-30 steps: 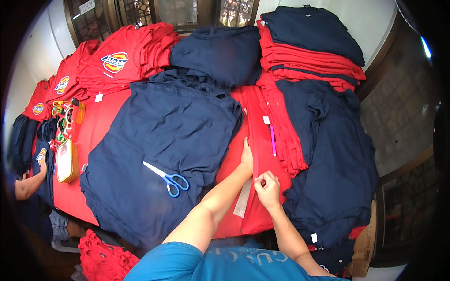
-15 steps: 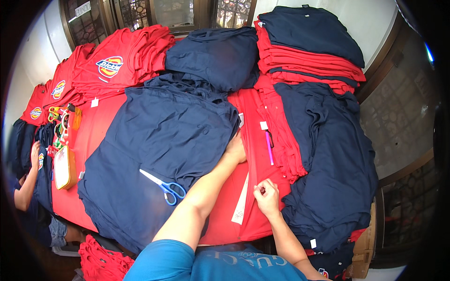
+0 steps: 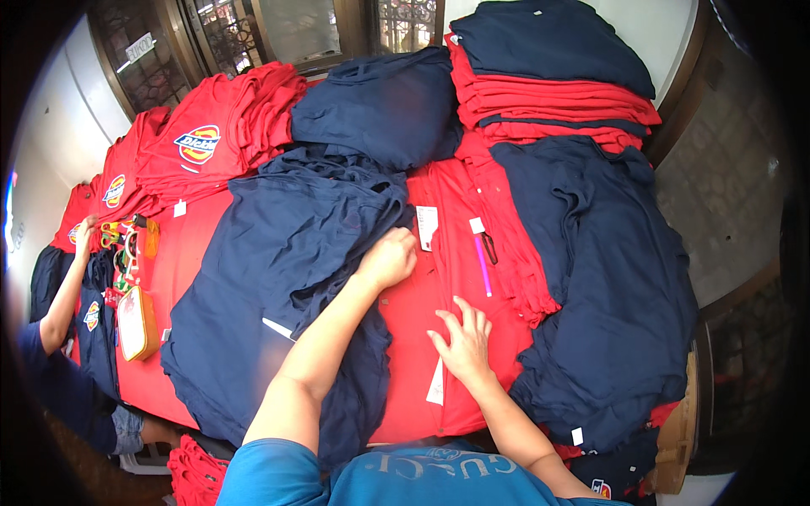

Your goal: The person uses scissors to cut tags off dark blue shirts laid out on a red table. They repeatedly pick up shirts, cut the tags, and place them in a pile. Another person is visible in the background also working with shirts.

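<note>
My left hand (image 3: pixel 391 259) is closed at the right edge of a spread navy shirt (image 3: pixel 278 244), its fingers gripping bunched cloth. A scissors blade (image 3: pixel 277 328) shows on that shirt; the handles are hidden behind my left forearm. Fingers spread and empty, my right hand (image 3: pixel 464 341) is over the red cloth (image 3: pixel 413 337). Just below it lies a pale tapered strip (image 3: pixel 435 386), partly covered by the hand. A white paper piece (image 3: pixel 428 228) rests on the red cloth, right of my left hand. Farther right is a pink pen (image 3: pixel 483 266).
Red shirts with printed logos (image 3: pixel 228 118) lie far left, beside a navy bundle (image 3: pixel 371 105). A tall folded stack (image 3: pixel 548 93) and a navy pile (image 3: pixel 599 278) fill the right. A co-worker's hand (image 3: pixel 83 236) is near a yellow-edged case (image 3: pixel 137 325) and small tools.
My left hand has drawn the shirt's right edge leftward, exposing more of the white paper piece. My right hand has gone from curled to spread and shifted left. The scissors' handles are now hidden.
</note>
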Action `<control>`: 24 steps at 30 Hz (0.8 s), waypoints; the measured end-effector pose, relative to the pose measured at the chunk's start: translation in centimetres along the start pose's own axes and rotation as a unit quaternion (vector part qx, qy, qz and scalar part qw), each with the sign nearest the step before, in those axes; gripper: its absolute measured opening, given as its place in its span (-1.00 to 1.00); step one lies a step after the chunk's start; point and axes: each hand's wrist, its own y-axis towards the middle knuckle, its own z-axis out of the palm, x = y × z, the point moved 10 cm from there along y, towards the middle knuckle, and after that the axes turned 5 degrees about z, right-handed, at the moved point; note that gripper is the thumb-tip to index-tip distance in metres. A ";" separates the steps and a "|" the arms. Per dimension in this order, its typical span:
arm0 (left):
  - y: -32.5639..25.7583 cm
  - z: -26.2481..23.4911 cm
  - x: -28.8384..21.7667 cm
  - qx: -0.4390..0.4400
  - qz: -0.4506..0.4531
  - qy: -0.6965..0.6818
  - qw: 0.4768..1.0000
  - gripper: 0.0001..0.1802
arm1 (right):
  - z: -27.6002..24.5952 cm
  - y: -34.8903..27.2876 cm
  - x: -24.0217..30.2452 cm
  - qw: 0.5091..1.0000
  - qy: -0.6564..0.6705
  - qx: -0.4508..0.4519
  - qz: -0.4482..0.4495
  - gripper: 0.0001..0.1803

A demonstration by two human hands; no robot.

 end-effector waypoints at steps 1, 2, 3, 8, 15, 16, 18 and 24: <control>-0.3 1.1 0.0 0.042 -0.001 0.016 0.999 -0.88 | 0.6 0.3 0.3 1.000 -0.015 0.005 -0.002 -0.57; -0.5 1.7 -0.2 0.052 -0.008 0.017 0.998 -0.84 | 1.2 0.7 0.4 0.999 -0.033 0.011 -0.005 -0.56; -0.6 2.4 -0.4 0.062 -0.013 0.017 0.998 -0.80 | 2.0 1.1 -0.3 0.999 -0.021 0.023 0.005 -0.58; -0.2 7.0 -0.9 0.075 -0.005 0.001 0.997 -0.49 | 2.4 3.3 -3.4 0.990 0.110 0.057 0.068 -0.65; 0.2 13.5 5.4 0.098 -0.189 -0.125 0.969 -0.31 | 0.7 3.8 0.2 0.995 0.088 0.039 -0.019 -0.63; 0.2 13.8 5.8 0.108 -0.199 -0.109 0.968 -0.31 | 0.1 3.8 -0.2 0.996 0.085 0.012 -0.020 -0.61; 1.8 12.9 5.2 0.088 -0.176 -0.172 0.965 -0.35 | -0.7 3.9 -2.0 0.997 0.066 -0.024 -0.017 -0.54; -0.9 10.4 2.3 0.063 -0.210 -0.092 0.971 -0.46 | 3.2 9.2 -9.1 0.985 -0.166 -0.043 -0.014 -0.41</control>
